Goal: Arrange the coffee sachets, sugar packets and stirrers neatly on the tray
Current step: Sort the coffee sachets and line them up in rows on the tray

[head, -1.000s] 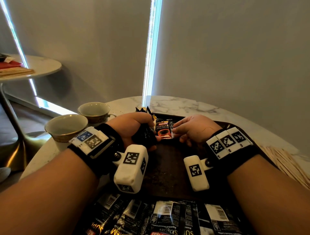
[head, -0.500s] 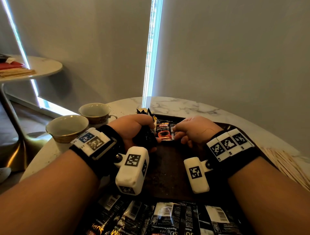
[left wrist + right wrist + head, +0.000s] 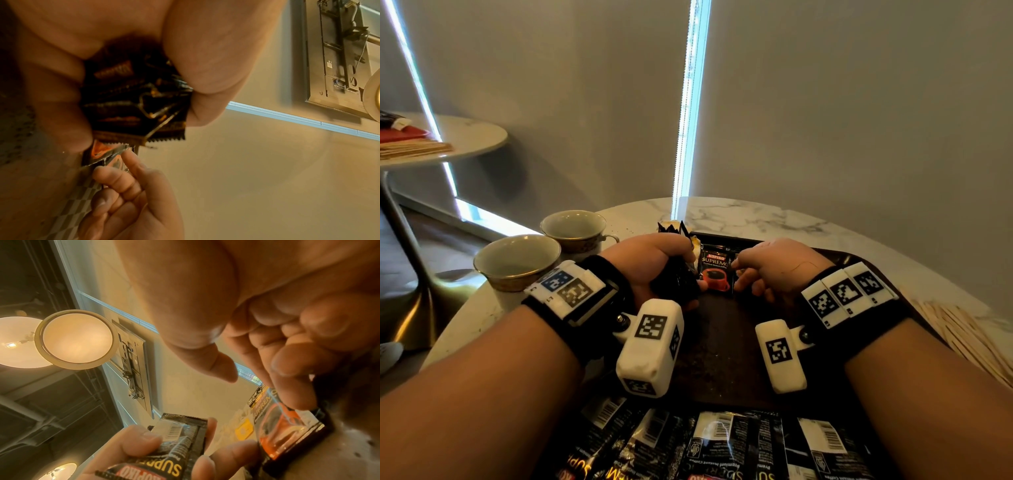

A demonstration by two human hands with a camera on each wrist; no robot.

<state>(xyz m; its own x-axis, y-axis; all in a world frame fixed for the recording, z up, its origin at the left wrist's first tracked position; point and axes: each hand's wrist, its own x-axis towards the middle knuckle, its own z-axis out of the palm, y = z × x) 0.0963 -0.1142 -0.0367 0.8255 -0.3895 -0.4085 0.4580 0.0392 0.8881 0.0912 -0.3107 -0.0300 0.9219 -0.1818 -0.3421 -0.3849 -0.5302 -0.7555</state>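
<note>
Sachets (image 3: 676, 279) bunched in left hand (image 3: 650, 263); right hand's (image 3: 779, 270) fingertips touch tray's (image 3: 722, 342) sachet (image 3: 715, 270).

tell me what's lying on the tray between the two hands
Head view: one Kopiko Supremo coffee sachet lies face up on the tray between left hand and right hand.

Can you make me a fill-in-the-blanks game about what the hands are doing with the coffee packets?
1. The left hand grips a bunch of coffee ____.
2. The right hand touches a single sachet lying on the dark ____.
3. Left of the tray stand ____ empty cups.
4. The wooden stirrers lie on the marble ____, right of the tray.

Missing words: sachets; tray; two; table
</note>
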